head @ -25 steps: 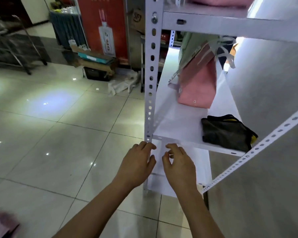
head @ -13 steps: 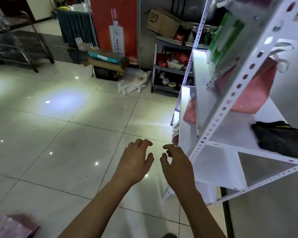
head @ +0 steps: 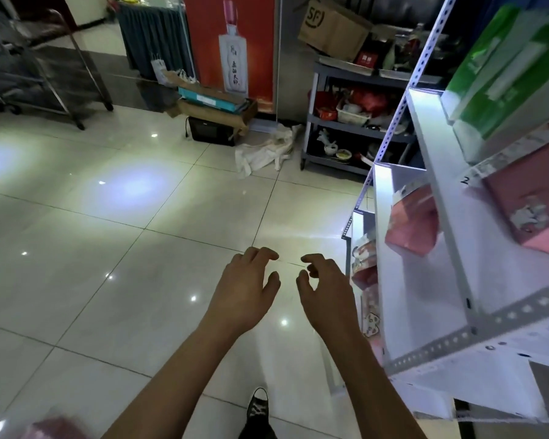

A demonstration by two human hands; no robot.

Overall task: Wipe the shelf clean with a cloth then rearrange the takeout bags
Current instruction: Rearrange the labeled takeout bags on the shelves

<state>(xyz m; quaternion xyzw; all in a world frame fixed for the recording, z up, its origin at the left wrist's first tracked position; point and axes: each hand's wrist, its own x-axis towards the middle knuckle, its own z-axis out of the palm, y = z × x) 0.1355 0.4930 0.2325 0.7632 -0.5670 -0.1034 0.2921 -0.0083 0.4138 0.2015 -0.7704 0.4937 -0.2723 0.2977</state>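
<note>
My left hand and my right hand hover side by side over the tiled floor, fingers loosely curled, holding nothing. The white metal shelf unit stands to their right, apart from both hands. Pink takeout bags sit on its boards: one on a lower level, another higher at the right edge. A green and white bag leans above them. Something pink and blurred lies at the bottom left. No cloth is in view.
A grey cart with bowls and red items stands behind the shelf, a cardboard box on top. A white cloth bundle lies on the floor beside it. Boxes and a red poster are at the back. My shoe shows below.
My view has swung left, away from the shelf front, so the black cloth on the shelf board has left the frame. Both hands came off the shelf edge and now hang over the floor.
</note>
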